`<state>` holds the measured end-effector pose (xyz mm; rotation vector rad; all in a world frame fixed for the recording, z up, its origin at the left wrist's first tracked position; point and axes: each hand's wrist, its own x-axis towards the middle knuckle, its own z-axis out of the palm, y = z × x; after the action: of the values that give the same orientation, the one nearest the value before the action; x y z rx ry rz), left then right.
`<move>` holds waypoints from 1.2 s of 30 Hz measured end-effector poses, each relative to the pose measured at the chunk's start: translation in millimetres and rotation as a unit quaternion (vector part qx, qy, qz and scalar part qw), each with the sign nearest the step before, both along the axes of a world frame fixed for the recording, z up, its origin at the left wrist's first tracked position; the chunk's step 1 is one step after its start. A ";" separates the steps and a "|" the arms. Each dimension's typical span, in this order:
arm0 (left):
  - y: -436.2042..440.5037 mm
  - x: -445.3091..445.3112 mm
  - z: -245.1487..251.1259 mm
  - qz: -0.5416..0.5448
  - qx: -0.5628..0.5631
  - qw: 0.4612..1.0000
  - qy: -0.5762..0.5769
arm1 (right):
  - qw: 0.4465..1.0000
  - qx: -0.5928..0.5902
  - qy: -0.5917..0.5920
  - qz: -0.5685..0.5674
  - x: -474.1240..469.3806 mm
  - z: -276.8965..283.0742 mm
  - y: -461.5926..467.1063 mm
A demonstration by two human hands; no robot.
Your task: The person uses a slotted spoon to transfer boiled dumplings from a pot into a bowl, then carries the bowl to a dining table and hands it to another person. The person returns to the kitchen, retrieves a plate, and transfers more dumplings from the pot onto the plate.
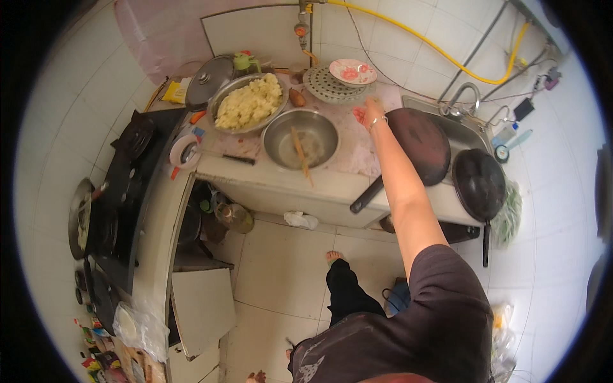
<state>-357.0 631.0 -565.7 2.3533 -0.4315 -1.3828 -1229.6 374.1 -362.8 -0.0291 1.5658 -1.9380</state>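
My right hand (372,114) reaches over the counter, just left of an overturned frying pan (419,143) and below a pink-flowered plate (353,72). The fingers are blurred, so whether they hold anything is unclear. That plate rests on a perforated metal steamer tray (330,88). Left of the hand sits a steel bowl (278,143) with chopsticks (301,155) leaning across it. Behind this bowl, a wide metal basin (249,103) is heaped with a pale yellow, lumpy food (251,103). What may be fingertips of my left hand (256,377) show at the bottom edge.
A gas stove (129,182) runs along the left, with a wok (81,220) beyond. A cabinet door (203,306) juts open below it. At right, a second overturned pan (479,184) lies by the sink (459,136). A knife (234,158) lies near the counter's front edge.
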 end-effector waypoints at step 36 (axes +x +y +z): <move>-358.0 -264.8 354.4 -0.045 -0.441 0.775 0.450 | 0.761 -0.002 0.149 0.631 369.3 171.6 -164.4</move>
<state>-621.8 273.0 -211.3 0.7952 -0.6802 -1.6446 -860.2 209.7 -191.2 -1.1372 1.1333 -0.8263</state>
